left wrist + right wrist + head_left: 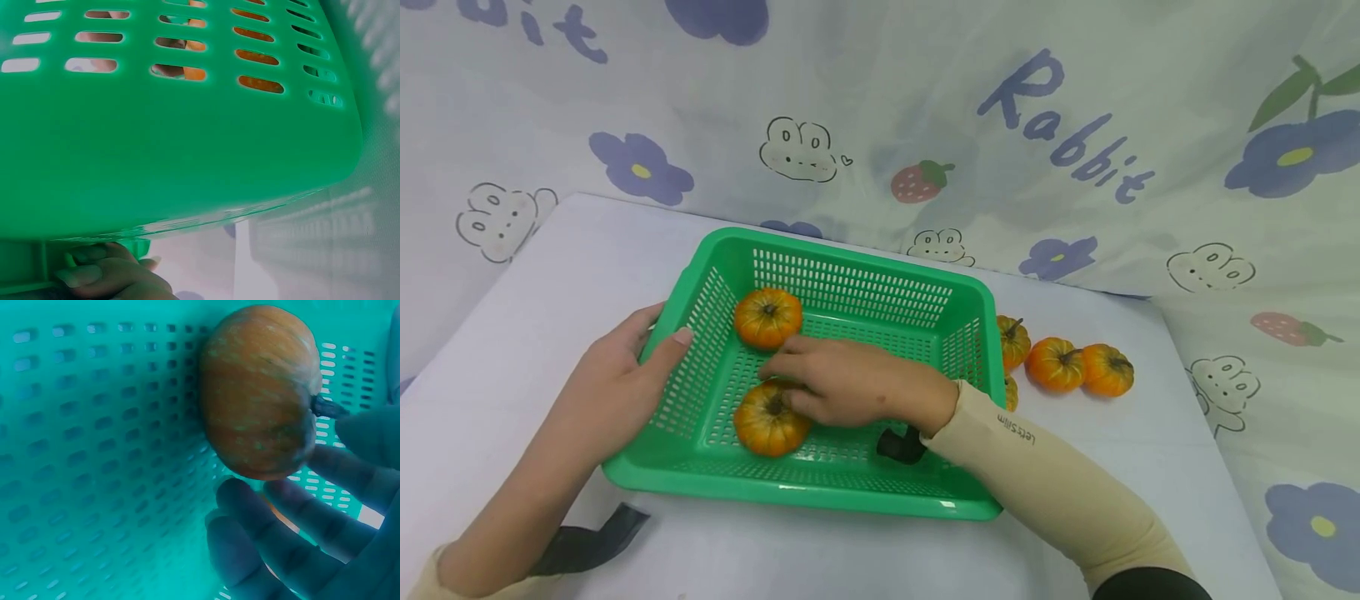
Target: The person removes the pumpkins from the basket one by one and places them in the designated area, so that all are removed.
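The desk [1120,475] has a white top. A green basket [812,497] stands near its middle, short sides at 9 and 3 o'clock. Beyond the basket, at 3 o'clock, lie four orange pumpkins [1055,364]: two partly hidden by its rim, two close side by side.

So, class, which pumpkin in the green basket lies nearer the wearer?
The lower pumpkin in the head view, by the thumb of the right hand; the upper pumpkin sits farther back in the green basket, nearer the patterned cloth.

Green basket [805,495], yellow-streaked orange pumpkins [767,320]
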A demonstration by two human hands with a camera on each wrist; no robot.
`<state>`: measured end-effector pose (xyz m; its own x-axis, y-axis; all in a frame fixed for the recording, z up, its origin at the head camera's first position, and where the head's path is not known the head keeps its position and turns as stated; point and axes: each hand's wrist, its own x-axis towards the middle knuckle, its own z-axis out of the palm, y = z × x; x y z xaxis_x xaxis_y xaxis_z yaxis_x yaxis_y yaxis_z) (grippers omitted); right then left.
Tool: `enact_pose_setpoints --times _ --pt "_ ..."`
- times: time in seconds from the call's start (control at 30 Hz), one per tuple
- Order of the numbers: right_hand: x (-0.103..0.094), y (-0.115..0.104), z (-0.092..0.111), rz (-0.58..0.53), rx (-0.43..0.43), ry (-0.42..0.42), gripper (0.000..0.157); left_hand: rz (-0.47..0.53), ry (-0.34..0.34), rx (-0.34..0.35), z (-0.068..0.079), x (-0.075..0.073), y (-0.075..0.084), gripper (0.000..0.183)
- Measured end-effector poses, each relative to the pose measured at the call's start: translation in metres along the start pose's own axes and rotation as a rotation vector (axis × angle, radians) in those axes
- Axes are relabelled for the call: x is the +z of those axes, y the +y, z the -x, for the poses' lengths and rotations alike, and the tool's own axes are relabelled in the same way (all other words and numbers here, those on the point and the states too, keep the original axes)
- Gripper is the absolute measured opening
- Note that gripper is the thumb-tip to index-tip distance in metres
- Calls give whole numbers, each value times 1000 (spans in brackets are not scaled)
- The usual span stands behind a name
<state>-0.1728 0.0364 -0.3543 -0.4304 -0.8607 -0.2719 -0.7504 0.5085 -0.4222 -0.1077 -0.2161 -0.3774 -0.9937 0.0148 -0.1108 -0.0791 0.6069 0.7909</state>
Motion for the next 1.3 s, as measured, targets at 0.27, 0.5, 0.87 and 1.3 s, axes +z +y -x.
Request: enact_pose_setpoints --times 0.27,0.5,0.87,1.3 --pt "6 2 -4 4 -13 -60 47 -2 1 1 0 0 0 69" --pt "8 2 -5 -46 -5 -99 58 7 -2 -6 0 0 0 69" --pt "8 -2 -3 -20 14 -85 50 15 1 -5 0 0 -1 70" --pt "6 -4 -1 -43 25 -125 53 17 1 0 1 1 0 69"
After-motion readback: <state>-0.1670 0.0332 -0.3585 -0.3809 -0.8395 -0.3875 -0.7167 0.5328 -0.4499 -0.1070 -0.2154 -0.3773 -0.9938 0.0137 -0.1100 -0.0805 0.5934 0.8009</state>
